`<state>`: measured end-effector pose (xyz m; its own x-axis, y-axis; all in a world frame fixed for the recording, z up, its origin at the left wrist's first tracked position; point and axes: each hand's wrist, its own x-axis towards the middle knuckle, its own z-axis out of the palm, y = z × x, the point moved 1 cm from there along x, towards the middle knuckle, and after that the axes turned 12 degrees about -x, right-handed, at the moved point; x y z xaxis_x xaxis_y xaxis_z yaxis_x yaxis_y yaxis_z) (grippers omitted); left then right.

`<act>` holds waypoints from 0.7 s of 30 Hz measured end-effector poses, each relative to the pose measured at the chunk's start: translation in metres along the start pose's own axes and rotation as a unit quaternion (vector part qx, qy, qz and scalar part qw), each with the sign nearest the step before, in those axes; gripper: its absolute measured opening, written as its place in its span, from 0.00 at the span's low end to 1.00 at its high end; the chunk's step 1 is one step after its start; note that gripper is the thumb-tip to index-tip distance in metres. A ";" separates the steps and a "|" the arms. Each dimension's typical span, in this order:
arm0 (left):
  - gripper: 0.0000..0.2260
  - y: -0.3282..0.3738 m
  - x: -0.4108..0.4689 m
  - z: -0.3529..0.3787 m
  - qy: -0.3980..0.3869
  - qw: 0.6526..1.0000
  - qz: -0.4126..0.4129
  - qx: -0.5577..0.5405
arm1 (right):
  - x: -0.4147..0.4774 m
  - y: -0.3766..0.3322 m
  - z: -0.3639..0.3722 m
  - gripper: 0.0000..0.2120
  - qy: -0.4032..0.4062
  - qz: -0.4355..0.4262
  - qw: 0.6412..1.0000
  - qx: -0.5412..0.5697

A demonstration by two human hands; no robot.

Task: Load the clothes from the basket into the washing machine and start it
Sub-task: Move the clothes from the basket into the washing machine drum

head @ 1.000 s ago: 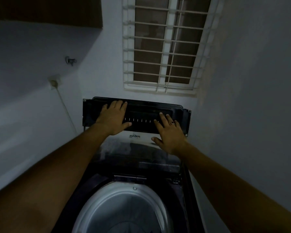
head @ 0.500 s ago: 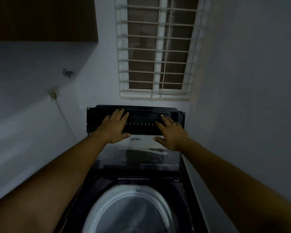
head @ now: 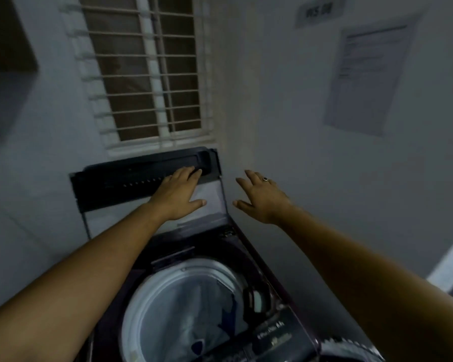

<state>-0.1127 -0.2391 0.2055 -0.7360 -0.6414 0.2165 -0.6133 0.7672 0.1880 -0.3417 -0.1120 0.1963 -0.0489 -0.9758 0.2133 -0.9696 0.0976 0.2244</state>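
A dark top-loading washing machine [head: 285, 333] stands below me with its lid [head: 115, 186] raised upright against the wall under the window. The round white-rimmed drum [head: 141, 304] is exposed, and pale and dark blue clothes [head: 202, 320] lie inside it. My left hand [head: 175, 194] rests flat on the lid's dark top band, fingers spread. My right hand [head: 262, 197] hovers in the air to the right of the lid, fingers apart, a ring on one finger, holding nothing. No basket is clearly in view.
A barred window [head: 147, 71] sits above the lid. The right wall [head: 298, 113] runs close alongside the machine and carries a paper notice [head: 369, 71]. A dark cabinet [head: 5, 37] hangs at upper left. A dark round rim [head: 351, 348] shows at the bottom right.
My right hand has come off the lid and moved right into the air. The view has swung right and down, showing more of the drum and the right wall.
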 end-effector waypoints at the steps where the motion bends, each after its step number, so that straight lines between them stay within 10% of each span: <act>1: 0.41 0.015 0.000 0.008 -0.007 1.000 0.015 -0.012 | -0.018 0.006 0.003 0.36 -0.010 0.017 1.000 -0.004; 21: 0.39 0.291 -0.030 0.250 -0.202 0.953 0.144 -0.176 | -0.346 0.148 0.169 0.36 -0.217 0.245 0.943 0.060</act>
<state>-0.3414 0.0048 0.0141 -0.9528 -0.2965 -0.0654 -0.2883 0.8159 0.5011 -0.5082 0.2070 -0.0047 -0.5659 -0.8102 -0.1524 -0.8243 0.5598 0.0846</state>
